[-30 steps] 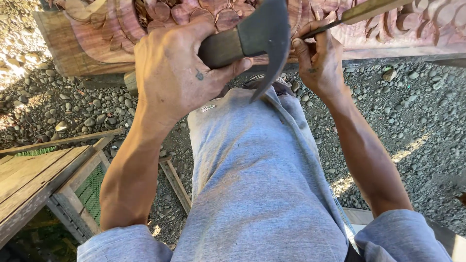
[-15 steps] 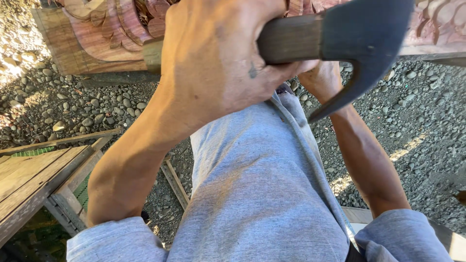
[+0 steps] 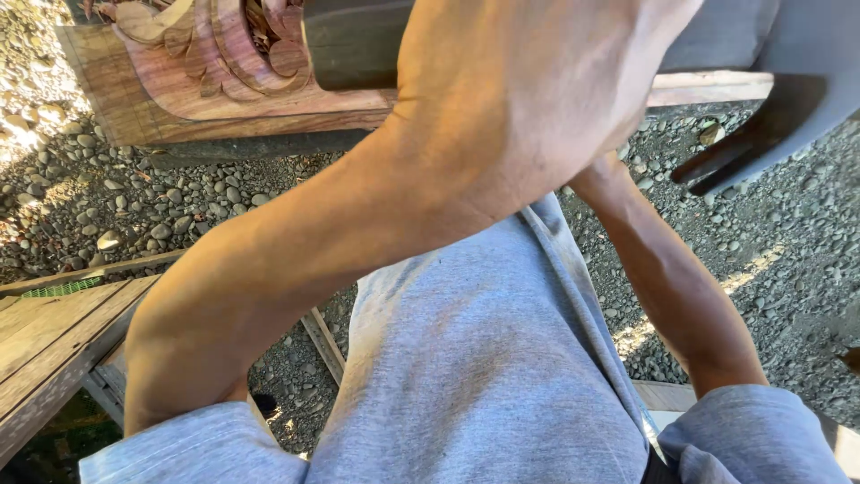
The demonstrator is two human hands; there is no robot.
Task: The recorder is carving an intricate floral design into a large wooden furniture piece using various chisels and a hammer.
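Dark steel adze head point(image 3: 788, 99) is sitting at 3 o'clock of the left hand point(image 3: 537, 90), which is gripping its handle point(image 3: 349, 40) fully closed, long axis horizontal; right hand hidden, grip unknowable.

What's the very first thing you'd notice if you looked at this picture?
The left hand fills the top of the view, very close to the camera, gripping the dark wooden handle of a hatchet with a grey curved metal head at the upper right. Behind it, at the upper left, lies a reddish-brown wooden plank carved with curling leaf shapes, resting over grey pebbly gravel. The right hand is hidden behind the left one.
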